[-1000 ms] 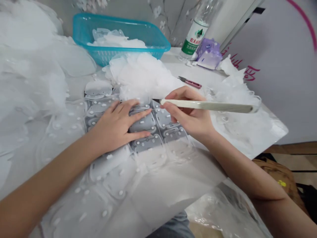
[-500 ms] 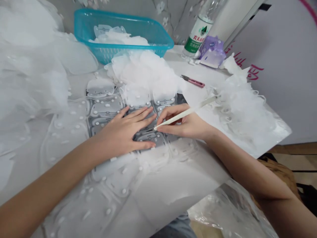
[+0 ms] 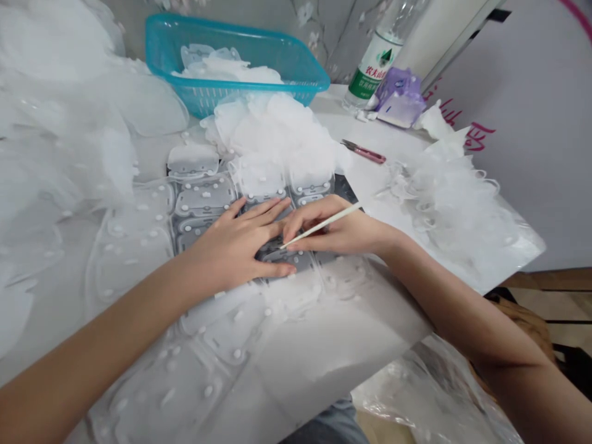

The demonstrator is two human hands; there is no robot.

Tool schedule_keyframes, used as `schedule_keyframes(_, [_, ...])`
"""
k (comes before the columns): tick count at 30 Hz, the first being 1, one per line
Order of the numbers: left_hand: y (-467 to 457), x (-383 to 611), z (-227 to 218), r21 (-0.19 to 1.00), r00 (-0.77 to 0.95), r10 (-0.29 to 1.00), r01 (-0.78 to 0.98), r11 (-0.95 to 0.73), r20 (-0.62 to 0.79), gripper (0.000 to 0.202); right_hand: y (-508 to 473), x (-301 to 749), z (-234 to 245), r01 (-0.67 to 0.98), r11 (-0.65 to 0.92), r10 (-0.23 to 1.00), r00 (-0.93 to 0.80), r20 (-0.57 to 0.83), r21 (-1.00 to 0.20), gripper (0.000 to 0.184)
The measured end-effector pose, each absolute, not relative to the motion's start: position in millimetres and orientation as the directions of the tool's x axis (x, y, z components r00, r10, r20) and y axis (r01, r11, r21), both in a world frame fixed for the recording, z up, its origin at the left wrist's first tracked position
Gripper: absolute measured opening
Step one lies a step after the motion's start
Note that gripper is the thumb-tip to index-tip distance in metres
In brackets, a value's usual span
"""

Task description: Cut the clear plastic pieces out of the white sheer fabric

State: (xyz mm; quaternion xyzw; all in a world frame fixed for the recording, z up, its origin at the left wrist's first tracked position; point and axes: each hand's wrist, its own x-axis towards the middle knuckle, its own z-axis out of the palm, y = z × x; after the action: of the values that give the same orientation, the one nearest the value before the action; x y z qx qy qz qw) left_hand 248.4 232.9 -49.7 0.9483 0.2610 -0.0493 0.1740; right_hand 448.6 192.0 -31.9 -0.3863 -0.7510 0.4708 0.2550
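Observation:
My left hand [image 3: 234,246] lies flat with fingers spread on a frosted translucent plastic sheet [image 3: 203,197] marked with rounded panels, small slots and white dots. Between its thumb and index finger, a darker part of the sheet shows. My right hand [image 3: 337,225] grips a slim white pen-like tool [image 3: 324,223] in a pinch. The tool slants down to the left, its lower end at the sheet beside my left index finger. Its tip is hard to make out now.
Loose white cut-out pieces [image 3: 277,135] are heaped behind my hands, below a turquoise basket [image 3: 240,34] holding more. Pink-handled thread snips [image 3: 363,151], a water bottle [image 3: 372,68] and a purple tissue pack [image 3: 400,95] stand or lie at the back right. Curly white scraps [image 3: 444,191] pile up on the right.
My right hand has shifted slightly left with the tool, its lower end now closer to my left index finger. My left hand stays on the sheet. The whole view has shifted a little.

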Motion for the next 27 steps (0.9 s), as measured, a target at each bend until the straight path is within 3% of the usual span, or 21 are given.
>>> schedule_keyframes(6, [233,250,-49,0.289,0.853,0.478,0.521,-0.803,-0.210,0.081,193,461,-13,0.447,0.402,0.759,-0.651,0.018,-0.799,0.012])
schedule_keyframes(10, [232,251,-48,0.265,0.845,0.480,0.531,-0.805,-0.234,0.084,193,475,-8,0.522,0.399,0.772,-0.635,-0.031,-0.754,0.016])
schedule_keyframes(17, [231,251,-48,0.260,0.845,0.490,0.533,-0.805,-0.215,0.084,190,474,-14,0.468,0.294,0.857,-0.515,0.013,-0.834,0.021])
schedule_keyframes(27, [231,250,-49,0.287,0.857,0.482,0.515,-0.808,-0.184,0.078,193,457,-29,0.359,0.289,0.790,-0.612,0.010,-0.887,0.018])
